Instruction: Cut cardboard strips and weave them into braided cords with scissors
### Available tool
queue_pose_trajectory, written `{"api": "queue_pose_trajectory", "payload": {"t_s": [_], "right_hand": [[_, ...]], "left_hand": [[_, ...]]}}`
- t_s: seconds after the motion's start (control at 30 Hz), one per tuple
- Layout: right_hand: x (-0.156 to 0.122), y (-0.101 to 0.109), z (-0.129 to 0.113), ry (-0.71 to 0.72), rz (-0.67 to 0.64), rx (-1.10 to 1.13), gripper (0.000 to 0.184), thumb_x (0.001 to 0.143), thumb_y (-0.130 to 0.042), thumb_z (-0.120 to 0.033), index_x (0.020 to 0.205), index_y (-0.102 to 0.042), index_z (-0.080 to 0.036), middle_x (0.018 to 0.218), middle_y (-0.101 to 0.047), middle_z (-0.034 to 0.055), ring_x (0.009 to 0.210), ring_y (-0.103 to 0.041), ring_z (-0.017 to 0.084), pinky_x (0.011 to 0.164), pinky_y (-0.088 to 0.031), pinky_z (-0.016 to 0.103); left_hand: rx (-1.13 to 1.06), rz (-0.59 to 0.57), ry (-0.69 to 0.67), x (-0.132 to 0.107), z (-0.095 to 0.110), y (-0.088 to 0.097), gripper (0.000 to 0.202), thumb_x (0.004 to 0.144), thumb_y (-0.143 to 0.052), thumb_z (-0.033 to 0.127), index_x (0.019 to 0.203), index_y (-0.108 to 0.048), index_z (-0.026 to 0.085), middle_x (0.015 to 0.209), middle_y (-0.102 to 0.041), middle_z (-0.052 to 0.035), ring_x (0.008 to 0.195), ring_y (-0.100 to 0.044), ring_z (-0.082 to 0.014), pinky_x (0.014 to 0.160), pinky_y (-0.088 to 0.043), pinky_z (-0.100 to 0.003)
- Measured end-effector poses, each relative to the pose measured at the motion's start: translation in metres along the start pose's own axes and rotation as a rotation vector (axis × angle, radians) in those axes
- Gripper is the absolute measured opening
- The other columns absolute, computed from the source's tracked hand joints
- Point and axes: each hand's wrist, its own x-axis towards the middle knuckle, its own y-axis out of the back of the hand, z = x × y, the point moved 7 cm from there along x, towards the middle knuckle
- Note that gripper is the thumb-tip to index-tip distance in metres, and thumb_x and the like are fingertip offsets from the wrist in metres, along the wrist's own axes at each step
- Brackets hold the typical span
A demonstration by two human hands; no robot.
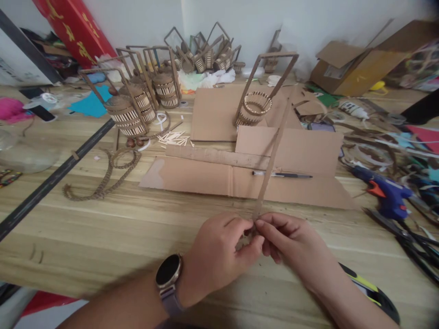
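Matt, papery strip [264, 189]; wood-grained table [113, 233]

One left hand [219, 246], one right hand [298, 242], one strip [266, 183] between them — one watch [168, 270], one pen [293, 175], one glue gun [391, 194].

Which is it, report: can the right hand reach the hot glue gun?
Likely yes, after releasing the brown strip: nothing upright stands between the right hand and the hot glue gun.

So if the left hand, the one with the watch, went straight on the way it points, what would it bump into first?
Probably the right hand, close beside the left hand at the near end of the brown strip; whether the two already touch is hard to tell.
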Motion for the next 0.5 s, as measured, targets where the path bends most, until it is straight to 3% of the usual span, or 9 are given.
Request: {"api": "queue_pose_trajectory", "payload": {"t_s": [0.13,0.2,0.5], "right_hand": [[0.002,0.002,0.003,0.022,0.01,0.01,0.033,0.078,-0.068,-0.053,0.07,-0.064,-0.021,0.05,-0.056,-0.0046,0.042,-0.045,0.008,0.042,-0.035,0.021],[0.003,0.001,0.005,0.013,0.003,0.007,0.033,0.079,-0.068,-0.052,0.071,-0.062,-0.021,0.051,-0.056,-0.0051,0.042,-0.046,0.007,0.041,-0.036,0.02],[0.001,-0.003,0.003,-0.061,-0.014,0.076,0.031,0.073,-0.069,-0.051,0.07,-0.058,-0.022,0.048,-0.054,-0.0064,0.039,-0.046,0.008,0.037,-0.037,0.02]], "left_hand": [[-0.348,-0.129,0.408,0.004,-0.025,-0.008,0.017,0.09,-0.061,0.028,0.083,-0.072,0.017,0.074,-0.072,-0.0025,0.069,-0.064,-0.0161,0.063,-0.045,-0.025],[-0.454,-0.171,0.535,0.004,-0.032,-0.012,0.015,0.086,-0.063,0.027,0.078,-0.07,0.017,0.067,-0.067,-0.0007,0.064,-0.061,-0.0148,0.058,-0.043,-0.024],[-0.66,-0.173,0.643,0.001,-0.035,-0.021,0.011,0.08,-0.069,0.025,0.075,-0.064,0.017,0.063,-0.061,0.0026,0.058,-0.055,-0.0116,0.055,-0.042,-0.022]]}}
